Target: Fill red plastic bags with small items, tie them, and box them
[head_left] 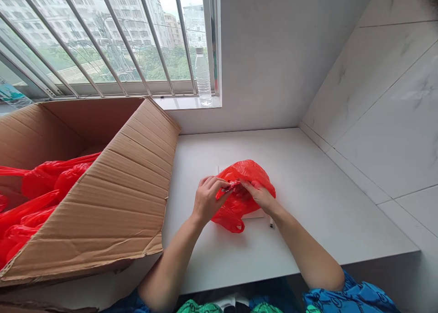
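A thin red plastic bag (236, 212) lies crumpled on the white counter (315, 190), with both hands at it. My left hand (207, 196) pinches gathered film near the bag's middle, its thumb and fingers closed. Opposite it, my right hand (262, 196) grips the bag with the thumb on top; its other fingers show partly through the red film. Between the fingertips is a small, dark, shiny bunched patch, too small to make out. Part of a flat white thing (255, 215) sticks out from under the bag, beside a small dark-tipped object (271, 222).
To the left stands a large open cardboard box (126, 199) holding several red plastic bags (41, 180). A clear bottle (203, 78) stands on the sill of the barred window. A tiled wall (386, 107) borders the counter's right side.
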`<state>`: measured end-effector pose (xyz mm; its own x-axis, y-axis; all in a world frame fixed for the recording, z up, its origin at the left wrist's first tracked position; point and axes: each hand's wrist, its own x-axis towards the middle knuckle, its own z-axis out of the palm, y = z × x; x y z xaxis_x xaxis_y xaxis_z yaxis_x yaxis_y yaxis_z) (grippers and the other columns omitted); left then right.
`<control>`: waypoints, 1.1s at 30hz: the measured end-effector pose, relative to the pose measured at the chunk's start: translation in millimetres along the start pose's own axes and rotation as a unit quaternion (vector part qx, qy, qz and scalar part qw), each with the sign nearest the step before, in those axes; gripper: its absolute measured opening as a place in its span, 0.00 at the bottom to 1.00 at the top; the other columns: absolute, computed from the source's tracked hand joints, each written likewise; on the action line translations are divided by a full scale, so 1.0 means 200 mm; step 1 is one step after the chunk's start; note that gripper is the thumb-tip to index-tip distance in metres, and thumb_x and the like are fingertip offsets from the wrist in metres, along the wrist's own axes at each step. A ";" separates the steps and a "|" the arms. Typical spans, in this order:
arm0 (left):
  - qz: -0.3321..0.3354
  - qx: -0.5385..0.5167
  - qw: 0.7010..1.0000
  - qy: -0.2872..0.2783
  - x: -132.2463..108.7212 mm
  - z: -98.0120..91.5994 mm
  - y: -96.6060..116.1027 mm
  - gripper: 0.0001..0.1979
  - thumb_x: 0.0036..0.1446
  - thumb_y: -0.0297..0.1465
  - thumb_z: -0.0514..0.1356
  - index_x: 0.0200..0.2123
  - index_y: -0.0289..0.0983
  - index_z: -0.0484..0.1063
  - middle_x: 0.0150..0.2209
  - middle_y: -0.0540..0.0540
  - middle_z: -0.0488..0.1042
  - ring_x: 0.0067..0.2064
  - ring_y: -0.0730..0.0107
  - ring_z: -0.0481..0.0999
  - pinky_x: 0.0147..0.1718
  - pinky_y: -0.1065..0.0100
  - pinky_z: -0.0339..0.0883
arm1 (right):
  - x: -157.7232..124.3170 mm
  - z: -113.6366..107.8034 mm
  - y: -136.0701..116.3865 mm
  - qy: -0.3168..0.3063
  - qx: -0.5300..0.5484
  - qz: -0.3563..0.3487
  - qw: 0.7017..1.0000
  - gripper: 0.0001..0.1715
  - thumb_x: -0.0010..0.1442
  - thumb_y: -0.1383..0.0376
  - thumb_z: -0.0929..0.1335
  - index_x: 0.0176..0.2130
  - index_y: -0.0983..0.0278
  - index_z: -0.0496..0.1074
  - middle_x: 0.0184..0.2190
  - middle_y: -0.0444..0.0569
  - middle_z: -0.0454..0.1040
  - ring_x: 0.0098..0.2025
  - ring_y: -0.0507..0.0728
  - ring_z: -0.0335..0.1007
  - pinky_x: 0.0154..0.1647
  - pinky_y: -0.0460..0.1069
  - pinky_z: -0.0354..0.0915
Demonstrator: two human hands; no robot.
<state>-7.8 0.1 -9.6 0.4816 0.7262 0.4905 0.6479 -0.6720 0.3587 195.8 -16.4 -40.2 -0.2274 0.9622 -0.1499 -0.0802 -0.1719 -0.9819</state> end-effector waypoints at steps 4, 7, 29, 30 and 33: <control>0.043 -0.054 0.996 -0.062 -0.01 0.02 0.02 0.09 0.61 0.37 0.62 0.44 0.42 0.73 0.47 0.44 0.76 0.46 0.63 0.76 0.46 0.62 0.70 | -0.05 0.01 -0.06 -0.034 0.031 0.019 0.999 0.21 0.61 0.45 0.67 0.44 0.53 0.78 0.45 0.44 0.81 0.52 0.62 0.75 0.60 0.60 0.65; 0.012 -0.113 0.992 -0.055 -0.02 0.00 0.03 0.11 0.63 0.37 0.60 0.46 0.41 0.72 0.48 0.43 0.74 0.44 0.67 0.77 0.42 0.65 0.72 | -0.06 0.01 -0.09 -0.069 0.031 0.001 0.997 0.19 0.61 0.48 0.68 0.45 0.54 0.77 0.45 0.45 0.80 0.52 0.61 0.76 0.61 0.60 0.65; -0.150 -0.219 0.964 -0.033 0.00 0.00 0.02 0.14 0.66 0.38 0.56 0.53 0.42 0.69 0.40 0.48 0.71 0.31 0.75 0.75 0.35 0.69 0.73 | -0.01 -0.03 -0.01 0.016 -0.048 -0.030 0.998 0.19 0.56 0.48 0.72 0.42 0.55 0.79 0.42 0.45 0.81 0.48 0.61 0.76 0.50 0.56 0.70; -0.138 -0.179 0.974 -0.020 0.00 -0.01 0.02 0.14 0.66 0.37 0.55 0.52 0.42 0.69 0.40 0.47 0.71 0.31 0.75 0.73 0.34 0.70 0.71 | -0.01 -0.05 -0.01 0.038 -0.073 -0.030 0.996 0.19 0.57 0.47 0.71 0.42 0.54 0.80 0.41 0.45 0.81 0.46 0.62 0.76 0.48 0.56 0.71; -0.095 -0.084 0.992 0.000 -0.01 -0.04 0.07 0.12 0.67 0.37 0.54 0.51 0.43 0.70 0.40 0.48 0.71 0.30 0.76 0.71 0.31 0.71 0.67 | 0.00 -0.10 0.00 0.126 -0.177 -0.039 0.975 0.21 0.61 0.44 0.66 0.35 0.54 0.80 0.33 0.46 0.81 0.39 0.63 0.76 0.39 0.56 0.71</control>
<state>-4.7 -12.3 1.0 0.3603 0.8419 0.4019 0.6195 -0.5380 0.5716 214.8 -13.3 -42.6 0.0149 0.9985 -0.0534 0.2625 -0.0554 -0.9634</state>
